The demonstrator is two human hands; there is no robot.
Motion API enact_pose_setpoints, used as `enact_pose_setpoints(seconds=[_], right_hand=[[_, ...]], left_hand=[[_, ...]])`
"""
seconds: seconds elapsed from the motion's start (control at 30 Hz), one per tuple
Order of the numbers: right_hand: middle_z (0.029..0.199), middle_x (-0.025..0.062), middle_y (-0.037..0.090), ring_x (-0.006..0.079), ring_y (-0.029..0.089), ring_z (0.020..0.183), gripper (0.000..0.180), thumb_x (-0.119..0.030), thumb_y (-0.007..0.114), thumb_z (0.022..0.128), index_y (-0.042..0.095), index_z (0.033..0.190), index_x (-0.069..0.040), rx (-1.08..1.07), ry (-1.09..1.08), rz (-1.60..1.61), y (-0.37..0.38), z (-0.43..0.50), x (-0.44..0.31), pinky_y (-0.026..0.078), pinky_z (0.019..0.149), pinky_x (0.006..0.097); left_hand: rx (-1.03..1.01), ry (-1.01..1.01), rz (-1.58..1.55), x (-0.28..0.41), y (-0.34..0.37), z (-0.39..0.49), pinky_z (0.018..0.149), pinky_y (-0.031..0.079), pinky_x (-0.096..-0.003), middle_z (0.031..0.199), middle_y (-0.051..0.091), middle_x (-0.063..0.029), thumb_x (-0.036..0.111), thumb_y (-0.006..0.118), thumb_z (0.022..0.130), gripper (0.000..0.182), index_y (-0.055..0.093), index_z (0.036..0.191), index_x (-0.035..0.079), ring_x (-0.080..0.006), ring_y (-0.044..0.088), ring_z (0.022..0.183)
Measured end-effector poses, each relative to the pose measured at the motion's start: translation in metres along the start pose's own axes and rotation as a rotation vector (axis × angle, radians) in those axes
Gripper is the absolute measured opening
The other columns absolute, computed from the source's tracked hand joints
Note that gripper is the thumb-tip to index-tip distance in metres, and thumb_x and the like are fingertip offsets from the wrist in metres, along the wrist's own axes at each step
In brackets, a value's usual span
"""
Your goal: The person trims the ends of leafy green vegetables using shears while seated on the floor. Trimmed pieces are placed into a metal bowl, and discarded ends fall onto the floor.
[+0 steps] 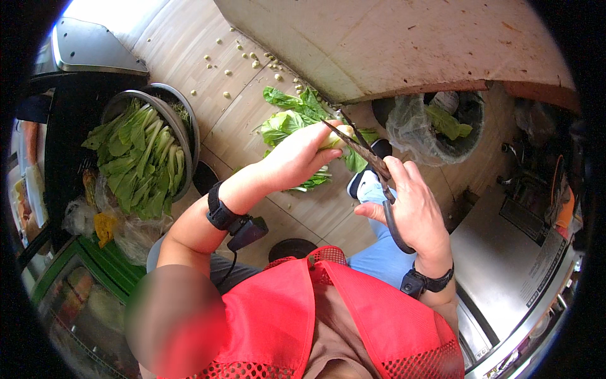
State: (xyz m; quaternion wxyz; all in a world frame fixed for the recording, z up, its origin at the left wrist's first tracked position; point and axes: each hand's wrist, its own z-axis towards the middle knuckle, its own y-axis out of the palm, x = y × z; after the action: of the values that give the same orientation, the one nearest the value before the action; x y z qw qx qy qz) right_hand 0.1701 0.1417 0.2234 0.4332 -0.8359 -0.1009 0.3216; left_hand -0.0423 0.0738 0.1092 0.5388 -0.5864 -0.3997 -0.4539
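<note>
My left hand [303, 154] grips a leafy green vegetable [284, 127] that looks like bok choy. Its leaves point left and its pale stem base sticks out past my fingers on the right. In my right hand [419, 211] is a pair of dark, worn scissors [374, 161], held by the black handles. The blades are spread, with their tips by the pale base; whether they touch it I cannot tell. Below my hands, loose greens [316, 181] lie on the floor, partly hidden by my left hand.
On the left a metal basin [182, 125] holds piled leafy greens [137, 156]. Cut stem ends [255, 63] are scattered over the wood-look floor [184, 52]. A plastic-lined bin [468, 151] with leaves stands beneath a large pale panel [402, 47]. My shoe [360, 182] is close below the scissors.
</note>
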Motion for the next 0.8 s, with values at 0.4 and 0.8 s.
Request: enact_pose_setpoints(seconds=[0.4, 0.8], right_hand=[[0.074, 0.0174, 0.055, 0.0411, 0.057, 0.070, 0.049, -0.044, 0.077, 0.074, 0.050, 0.091, -0.006, 0.062, 0.046, 0.070, 0.005, 0.004, -0.013, 0.046, 0.060, 0.0470], [0.069, 0.0091, 0.047, 0.0236, 0.048, 0.061, 0.078, -0.065, 0.074, 0.066, 0.053, 0.108, -0.003, 0.120, -0.046, 0.121, 0.002, 0.011, -0.013, 0.042, 0.058, 0.0362]], left_hand=[[0.154, 0.204, 0.460, -0.001, -0.003, -0.001, 0.083, 0.042, -0.0404, 0.093, 0.057, -0.0125, 0.017, 0.069, 0.079, 0.045, 0.050, 0.117, 0.002, -0.0310, 0.057, 0.091], [0.210, 0.291, 0.409, 0.007, -0.027, -0.002, 0.083, 0.041, -0.0419, 0.095, 0.055, -0.0144, 0.014, 0.073, 0.076, 0.049, 0.050, 0.117, 0.003, -0.0336, 0.054, 0.090]])
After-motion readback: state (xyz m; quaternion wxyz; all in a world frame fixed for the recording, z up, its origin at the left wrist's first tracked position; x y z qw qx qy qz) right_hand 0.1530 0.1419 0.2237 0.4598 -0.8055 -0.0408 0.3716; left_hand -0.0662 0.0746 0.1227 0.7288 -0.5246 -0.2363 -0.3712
